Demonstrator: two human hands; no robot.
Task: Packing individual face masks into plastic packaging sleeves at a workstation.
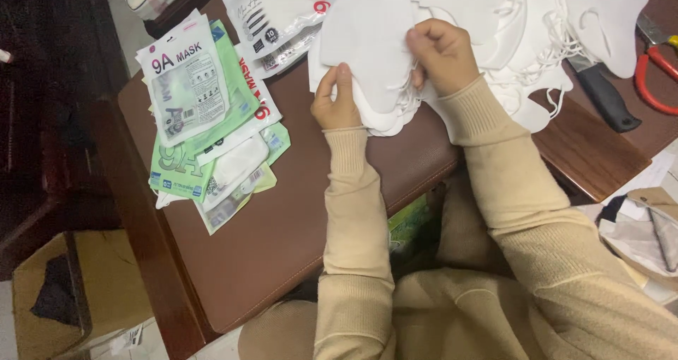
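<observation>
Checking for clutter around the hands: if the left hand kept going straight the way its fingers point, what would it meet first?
The left hand points up the picture, away from the person. Beyond the white mask it already grips, it would probably meet the white packet at the table's far edge, though depth is unclear.

Single view, head-worn camera: it looked steeply down from above the seated person's lap, facing forward over the brown desk (282, 226). It sat close, the cream sleeves filling the lower frame, the left hand (337, 102) and right hand (441, 52) near the upper centre. No second view overlapped.
</observation>
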